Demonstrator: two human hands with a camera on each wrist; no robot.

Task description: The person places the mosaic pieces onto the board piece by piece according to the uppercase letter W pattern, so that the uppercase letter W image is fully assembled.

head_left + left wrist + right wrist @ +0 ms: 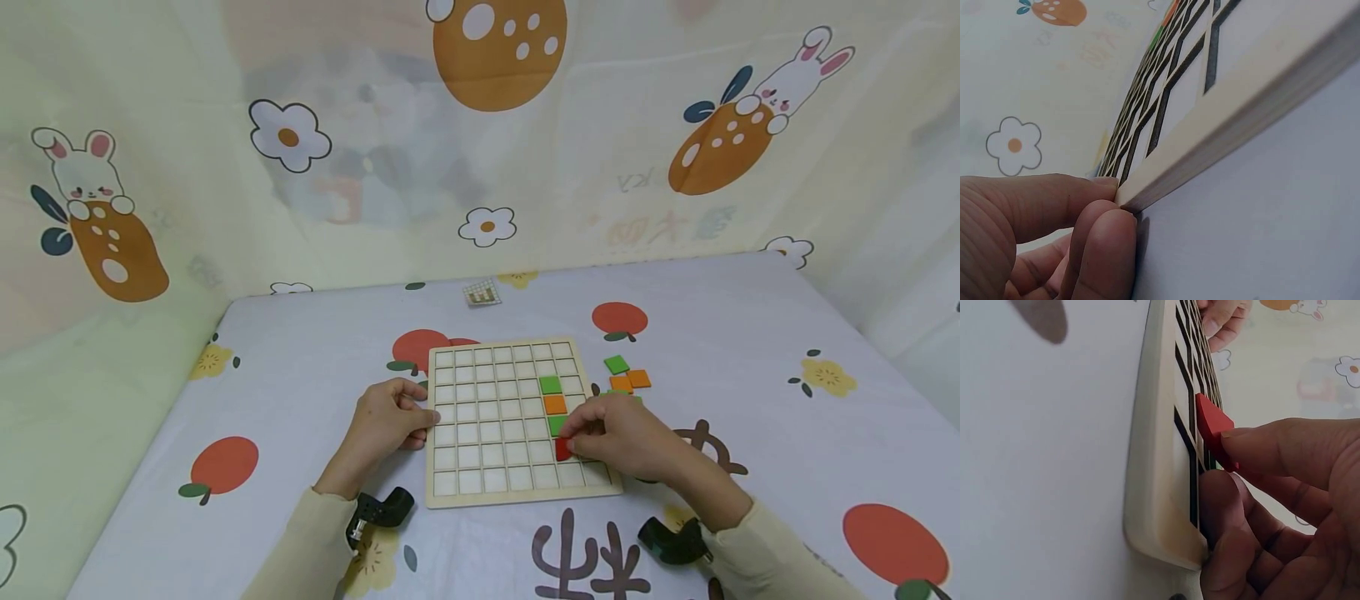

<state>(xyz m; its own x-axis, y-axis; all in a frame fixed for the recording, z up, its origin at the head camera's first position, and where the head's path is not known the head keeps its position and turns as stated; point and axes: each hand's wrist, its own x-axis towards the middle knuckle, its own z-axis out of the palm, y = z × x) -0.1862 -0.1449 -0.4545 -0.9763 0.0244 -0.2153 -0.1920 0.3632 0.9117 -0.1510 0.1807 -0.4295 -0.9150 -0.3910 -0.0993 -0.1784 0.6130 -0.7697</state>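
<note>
A wooden grid board (pixel 517 501) with square cells lies flat on the tablecloth. At its left edge, my left hand (pixel 386 417) pinches the rim between thumb and fingers, seen close in the left wrist view. My right hand (pixel 630 437) holds a red square tile (pixel 1213 428) between thumb and fingers, tilted over a cell near the board's lower right. Above that cell, one column contains a green tile (pixel 551 385), an orange tile (pixel 554 404) and another green tile (pixel 557 425), partly covered by the fingers.
Loose green tiles (pixel 617 364) and orange tiles (pixel 639 378) lie right of the board, some partly hidden by the right hand. A small patterned card (pixel 482 292) lies behind the board. Black wrist devices (pixel 382 508) sit below both hands. A printed curtain (pixel 375 217) hangs behind the table.
</note>
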